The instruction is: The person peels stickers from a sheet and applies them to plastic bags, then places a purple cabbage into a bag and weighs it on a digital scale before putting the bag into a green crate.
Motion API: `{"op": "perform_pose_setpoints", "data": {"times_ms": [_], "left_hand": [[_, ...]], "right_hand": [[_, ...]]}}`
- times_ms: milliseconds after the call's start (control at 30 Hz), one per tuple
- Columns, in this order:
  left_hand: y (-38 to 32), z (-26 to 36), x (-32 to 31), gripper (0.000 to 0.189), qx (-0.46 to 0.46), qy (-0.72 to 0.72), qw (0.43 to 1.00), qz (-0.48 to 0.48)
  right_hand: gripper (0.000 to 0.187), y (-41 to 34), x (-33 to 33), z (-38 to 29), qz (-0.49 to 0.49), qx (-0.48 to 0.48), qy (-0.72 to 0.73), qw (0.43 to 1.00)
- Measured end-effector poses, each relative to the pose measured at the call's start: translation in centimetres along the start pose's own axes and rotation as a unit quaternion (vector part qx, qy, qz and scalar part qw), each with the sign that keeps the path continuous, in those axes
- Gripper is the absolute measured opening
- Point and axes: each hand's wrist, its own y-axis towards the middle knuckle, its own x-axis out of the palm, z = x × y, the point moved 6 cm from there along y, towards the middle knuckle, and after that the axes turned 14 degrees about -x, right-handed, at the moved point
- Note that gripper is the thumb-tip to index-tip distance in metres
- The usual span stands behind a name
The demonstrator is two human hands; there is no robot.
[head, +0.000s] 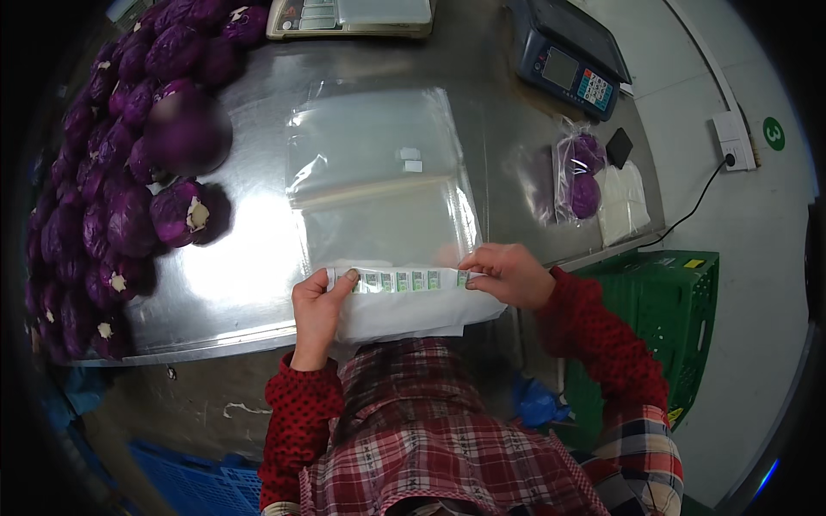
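At the near edge of the steel table, my left hand pinches the left end of a white backing sheet, its thumb over one end of a row of small green printed stickers. My right hand has thumb and forefinger at the row's right end, by a sticker set apart from the others. Whether that sticker is lifted off the sheet cannot be made out. Just beyond the sheet lies a stack of clear plastic bags, with two small white labels on it.
Red cabbages are heaped along the left of the metal table. A bag of cabbages lies at right beside folded white material. Two scales stand at the back. A green crate is below right.
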Motion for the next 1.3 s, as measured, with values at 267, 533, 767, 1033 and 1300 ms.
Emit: {"op": "perform_pose_setpoints", "data": {"times_ms": [267,533,767,1033,1300], "left_hand": [[-0.1,0.6,-1.1,0.027,-0.01,0.041,0.999,0.031],[-0.6,1.1,-2.2,0.023,-0.045,0.046,0.996,0.064],[-0.3,0.3,-3.8,0.022,-0.066,0.12,0.988,0.073],[-0.7,0.2,-3.8,0.012,-0.036,0.038,0.998,-0.026],[-0.2,-0.4,0.5,0.023,-0.014,0.131,0.985,-0.112]], "right_hand": [[0.025,0.4,1.5,-4.2,0.031,-0.164,-0.301,0.939],[0.027,1.0,2.2,-4.8,0.029,-0.196,-0.334,0.922],[0.021,1.5,3.3,-4.4,0.012,-0.184,-0.315,0.931],[0.016,3.6,1.5,3.3,0.227,0.219,0.258,0.913],[0.045,6.1,-0.8,7.2,0.103,0.224,-0.247,0.937]]}}
